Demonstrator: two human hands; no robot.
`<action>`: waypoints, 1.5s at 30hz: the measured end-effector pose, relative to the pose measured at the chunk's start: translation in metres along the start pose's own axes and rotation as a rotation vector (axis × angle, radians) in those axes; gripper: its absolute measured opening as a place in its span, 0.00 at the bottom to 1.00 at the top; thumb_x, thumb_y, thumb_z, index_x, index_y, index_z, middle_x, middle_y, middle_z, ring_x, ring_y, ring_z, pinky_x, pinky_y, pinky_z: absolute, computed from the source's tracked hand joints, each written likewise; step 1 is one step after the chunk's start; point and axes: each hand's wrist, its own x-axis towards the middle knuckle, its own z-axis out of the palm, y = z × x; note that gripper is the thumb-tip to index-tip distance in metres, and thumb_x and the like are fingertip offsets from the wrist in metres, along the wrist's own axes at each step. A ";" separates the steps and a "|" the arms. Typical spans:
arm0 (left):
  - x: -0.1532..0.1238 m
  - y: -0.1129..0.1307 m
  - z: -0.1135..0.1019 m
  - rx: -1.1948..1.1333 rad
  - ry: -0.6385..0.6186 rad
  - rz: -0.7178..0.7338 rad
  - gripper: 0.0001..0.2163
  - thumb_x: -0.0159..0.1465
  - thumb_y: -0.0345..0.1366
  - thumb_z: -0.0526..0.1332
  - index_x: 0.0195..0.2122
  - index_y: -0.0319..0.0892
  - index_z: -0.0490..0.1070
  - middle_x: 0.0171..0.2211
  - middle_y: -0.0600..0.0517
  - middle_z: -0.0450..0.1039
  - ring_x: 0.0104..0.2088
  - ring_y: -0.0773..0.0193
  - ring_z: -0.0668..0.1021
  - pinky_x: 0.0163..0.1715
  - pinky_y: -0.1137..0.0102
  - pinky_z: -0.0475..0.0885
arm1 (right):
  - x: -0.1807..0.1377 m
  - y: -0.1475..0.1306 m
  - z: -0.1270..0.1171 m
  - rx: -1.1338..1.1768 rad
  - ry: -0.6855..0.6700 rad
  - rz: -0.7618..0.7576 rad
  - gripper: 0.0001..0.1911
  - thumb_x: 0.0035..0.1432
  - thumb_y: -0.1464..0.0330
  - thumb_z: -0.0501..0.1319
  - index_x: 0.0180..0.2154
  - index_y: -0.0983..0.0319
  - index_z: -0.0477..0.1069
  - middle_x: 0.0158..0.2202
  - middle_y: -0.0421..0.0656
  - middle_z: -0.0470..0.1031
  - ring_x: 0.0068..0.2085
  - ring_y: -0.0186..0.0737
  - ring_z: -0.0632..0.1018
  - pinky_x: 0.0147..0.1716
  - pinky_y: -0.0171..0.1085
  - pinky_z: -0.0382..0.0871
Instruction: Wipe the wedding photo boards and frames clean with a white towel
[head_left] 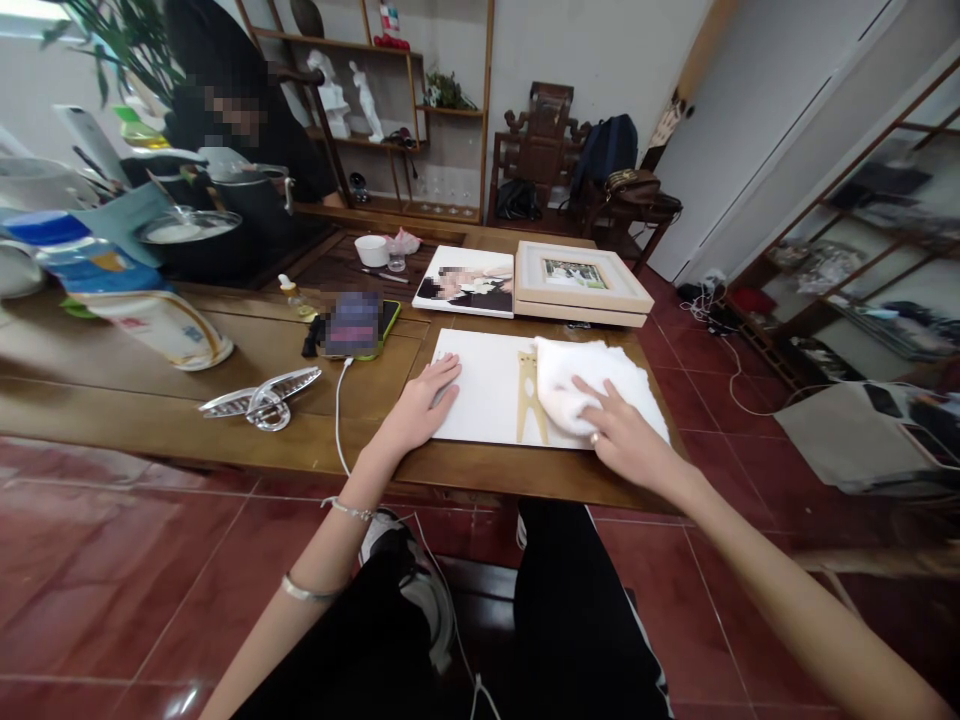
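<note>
A white flat panel [487, 395] lies on the wooden table [225, 400] in front of me, with a tan cut-out shape [529, 398] on it. My left hand [424, 400] rests flat on the panel's left edge, fingers stretched out. My right hand [619, 430] presses down on a white cloth [577, 385] lying over the panel's right part, fingers laid over the cloth.
Behind the panel lie a photo print [469, 280] and a framed picture [581, 282]. A phone [352, 325] with a white cable, a silver hair clip [262, 400], a small bottle [289, 292] and a white cup [371, 250] sit on the table. Another person [240, 120] sits at the far left.
</note>
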 end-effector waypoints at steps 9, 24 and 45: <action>0.001 -0.001 0.001 0.010 0.002 0.012 0.21 0.67 0.42 0.50 0.55 0.34 0.68 0.60 0.40 0.64 0.63 0.54 0.63 0.63 0.55 0.55 | -0.043 0.001 -0.022 0.125 -0.084 0.034 0.24 0.45 0.79 0.49 0.39 0.55 0.74 0.62 0.38 0.62 0.64 0.47 0.60 0.62 0.54 0.56; 0.000 0.001 -0.002 -0.012 -0.006 -0.011 0.22 0.67 0.43 0.51 0.55 0.34 0.69 0.60 0.39 0.64 0.62 0.53 0.64 0.63 0.55 0.55 | 0.058 -0.028 0.021 0.097 0.082 0.006 0.26 0.49 0.81 0.49 0.48 0.65 0.71 0.64 0.51 0.58 0.67 0.56 0.49 0.60 0.68 0.40; 0.000 0.001 -0.002 -0.005 -0.008 -0.012 0.22 0.67 0.43 0.50 0.55 0.35 0.69 0.60 0.40 0.64 0.63 0.54 0.64 0.63 0.55 0.55 | 0.113 -0.019 0.012 -0.004 0.044 0.020 0.24 0.55 0.78 0.47 0.52 0.68 0.68 0.60 0.57 0.64 0.66 0.57 0.52 0.58 0.66 0.47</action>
